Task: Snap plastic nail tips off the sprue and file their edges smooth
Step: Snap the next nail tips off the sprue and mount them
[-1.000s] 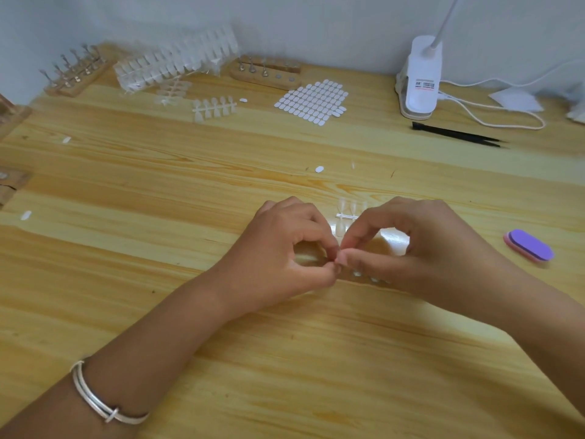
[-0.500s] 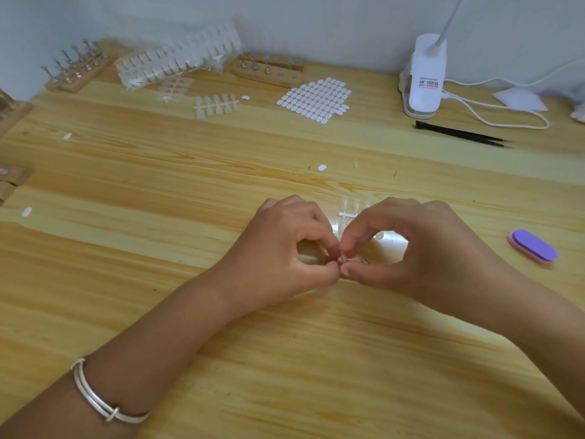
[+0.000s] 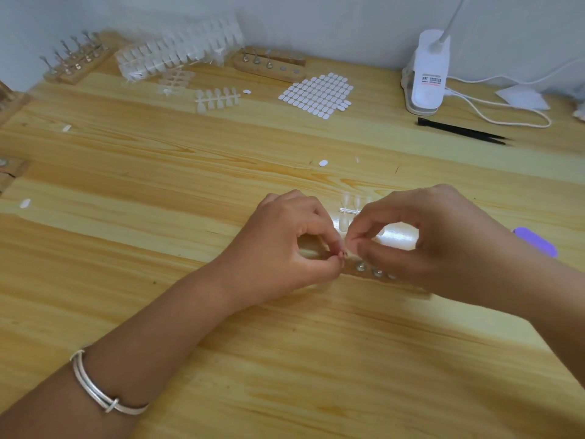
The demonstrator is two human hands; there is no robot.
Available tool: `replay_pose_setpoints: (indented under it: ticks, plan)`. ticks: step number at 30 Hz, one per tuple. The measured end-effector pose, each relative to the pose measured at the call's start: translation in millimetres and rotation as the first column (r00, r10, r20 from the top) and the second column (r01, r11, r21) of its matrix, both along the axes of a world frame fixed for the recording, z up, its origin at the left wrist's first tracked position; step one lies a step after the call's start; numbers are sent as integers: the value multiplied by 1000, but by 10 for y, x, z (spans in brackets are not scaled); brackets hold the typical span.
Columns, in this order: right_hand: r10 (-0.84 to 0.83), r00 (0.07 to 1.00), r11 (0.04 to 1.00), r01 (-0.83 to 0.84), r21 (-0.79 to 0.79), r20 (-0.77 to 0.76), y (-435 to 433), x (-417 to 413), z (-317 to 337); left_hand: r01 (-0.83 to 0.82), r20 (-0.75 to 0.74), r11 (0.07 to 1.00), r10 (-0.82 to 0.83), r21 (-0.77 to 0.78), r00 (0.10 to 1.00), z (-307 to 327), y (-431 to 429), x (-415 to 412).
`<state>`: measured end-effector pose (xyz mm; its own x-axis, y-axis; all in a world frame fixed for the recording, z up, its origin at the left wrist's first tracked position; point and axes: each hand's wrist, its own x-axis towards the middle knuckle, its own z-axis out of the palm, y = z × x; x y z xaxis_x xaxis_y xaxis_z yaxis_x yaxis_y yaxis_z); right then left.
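Head view, the only one I've got. Both hands sit mid-table on the wooden table (image 3: pixel 158 191), fingertips meeting. Left hand (image 3: pixel 285 245) has thumb and index pinched narrow; right hand (image 3: pixel 421 239) the same, thumb and index closed tight toward the left fingertips. Something tiny sits between the two pinches, too small for me to tell if it's a nail tip. The sprue (image 3: pixel 348 210) with clear nail tips lies on the table just behind the fingertips, partly hidden by the right hand; I count three tips showing on its far side and one on the near side, the rest covered. Under the right fingers I see a wooden strip with metal studs (image 3: pixel 376 272), three studs visible.

The purple nail file (image 3: pixel 535 245) lies right of the right hand, untouched, one only.

Far side counts: one loose sprue of tips (image 3: pixel 217 98), another paler one (image 3: pixel 175 79) behind it, one clear bag of sprues (image 3: pixel 180 53). Two wooden stands with metal pins, one far left (image 3: pixel 76 61), one centre (image 3: pixel 270 64). One sheet of white adhesive tabs (image 3: pixel 316 95). One white clip lamp (image 3: pixel 429 74), one black tweezers (image 3: pixel 462 133). Four loose white ovals scattered; nearest is (image 3: pixel 323 163). One silver bangle (image 3: pixel 101 394) on the left wrist.
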<state>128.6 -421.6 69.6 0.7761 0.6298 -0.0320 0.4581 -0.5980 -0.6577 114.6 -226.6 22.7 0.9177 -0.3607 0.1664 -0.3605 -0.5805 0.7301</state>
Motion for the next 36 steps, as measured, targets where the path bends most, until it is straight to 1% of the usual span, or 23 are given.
replay_pose_setpoints:
  ticks: [7, 10, 16, 19, 22, 26, 31, 36]
  plan:
    - [5, 987, 997, 7, 72, -163, -57, 112, 0, -3, 8, 1000, 3, 0, 1000, 1, 1, -1]
    - [7, 987, 999, -1, 36, -162, -35, 144, 4, 0, 14, 1000, 0, 3, 1000, -2, -3, -3]
    - [-66, 986, 997, 61, -38, -156, 18, 179, 31, -1, 27, 1000, 1, 5, 1000, -4, -17, -8]
    - [-97, 971, 995, 87, -55, -218, 61, 202, 63, -7, 27, 1000, 7, 14, 1000, 4, -18, -13]
    - [-107, 957, 987, 69, -147, -269, 88, 266, 89, -22, 30, 1000, 21, 21, 999, 8, -23, -20]
    - [-102, 938, 973, 25, -229, -332, 128, 337, 139, -34, 18, 999, 33, 16, 999, 21, -31, -24]
    - [-87, 928, 949, -34, -314, -363, 201, 404, 180, -32, 30, 999, 31, 25, 999, -1, -25, -21]
    - [-59, 932, 891, -112, -441, -357, 264, 445, 206, -44, 38, 999, 43, 21, 998, -12, -35, -16]
